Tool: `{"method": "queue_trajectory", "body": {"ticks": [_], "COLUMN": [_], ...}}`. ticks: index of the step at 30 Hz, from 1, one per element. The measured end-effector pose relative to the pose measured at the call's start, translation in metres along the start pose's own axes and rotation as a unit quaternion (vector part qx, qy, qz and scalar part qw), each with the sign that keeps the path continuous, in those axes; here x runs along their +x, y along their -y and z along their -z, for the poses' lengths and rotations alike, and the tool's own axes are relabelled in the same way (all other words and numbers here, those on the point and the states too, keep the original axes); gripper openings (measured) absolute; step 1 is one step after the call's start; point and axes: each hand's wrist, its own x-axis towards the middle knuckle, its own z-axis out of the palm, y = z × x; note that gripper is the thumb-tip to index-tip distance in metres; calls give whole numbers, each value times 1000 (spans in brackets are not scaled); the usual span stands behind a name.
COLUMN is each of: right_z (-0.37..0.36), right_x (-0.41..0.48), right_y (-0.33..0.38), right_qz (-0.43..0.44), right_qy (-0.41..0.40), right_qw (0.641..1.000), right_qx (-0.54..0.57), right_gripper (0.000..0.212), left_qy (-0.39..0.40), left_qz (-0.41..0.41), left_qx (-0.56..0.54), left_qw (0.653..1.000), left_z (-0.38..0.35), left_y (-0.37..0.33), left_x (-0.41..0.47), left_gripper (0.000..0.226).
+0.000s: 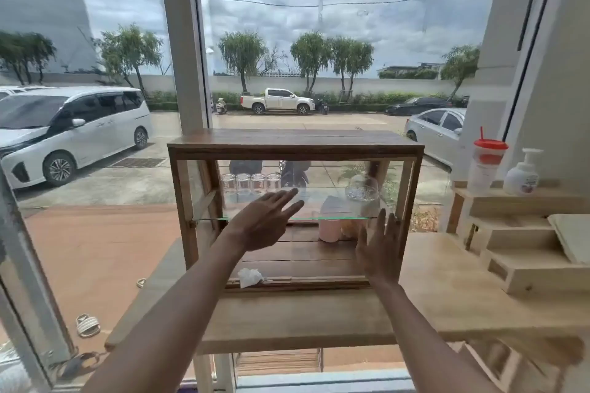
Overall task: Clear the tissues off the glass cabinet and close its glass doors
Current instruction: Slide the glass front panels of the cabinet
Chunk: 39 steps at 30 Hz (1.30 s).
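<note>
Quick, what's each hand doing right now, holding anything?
Left hand: open, fingers spread, holding nothing, in front of the glass cabinet.
Right hand: open, palm flat toward the glass, holding nothing.

My head camera looks forward and slightly down, close to the glass cabinet point(295, 150) at frame centre, window and street filling the upper half.

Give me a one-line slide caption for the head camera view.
Both open hands, left hand and right hand, at the glass cabinet; one crumpled tissue lies at its base.
</note>
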Motion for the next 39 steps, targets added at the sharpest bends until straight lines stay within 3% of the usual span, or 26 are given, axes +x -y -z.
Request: {"method": "queue_trajectory", "body": {"ticks": [7, 14, 20, 33, 39], "right_z": [-15, -45, -69, -98, -105], "right_x": [-6, -5, -3, -4, -11], "right_y": [13, 41, 51, 52, 68], "right_qz": [-128, -261, -285, -291, -292], "right_qy": [-17, -6, -17, -57, -57], "right_qw": [990, 943, 922, 914, 911], "right_qx": [61, 206, 263, 277, 284], "right_gripper": [70, 81, 91, 86, 93], "left_qy": [-68, -85, -106, -132, -141], "left_qz": [-135, -165, -159, -180, -185], "left_qx": [67, 59, 48, 60, 61], "left_qw": [986, 981, 980, 973, 971], "left_z": [-22, -51, -60, -63, -66], "left_y": [22, 40, 63, 60, 67], "left_x": [29, 55, 69, 89, 83], "left_gripper": [60, 64, 67, 67, 64]}}
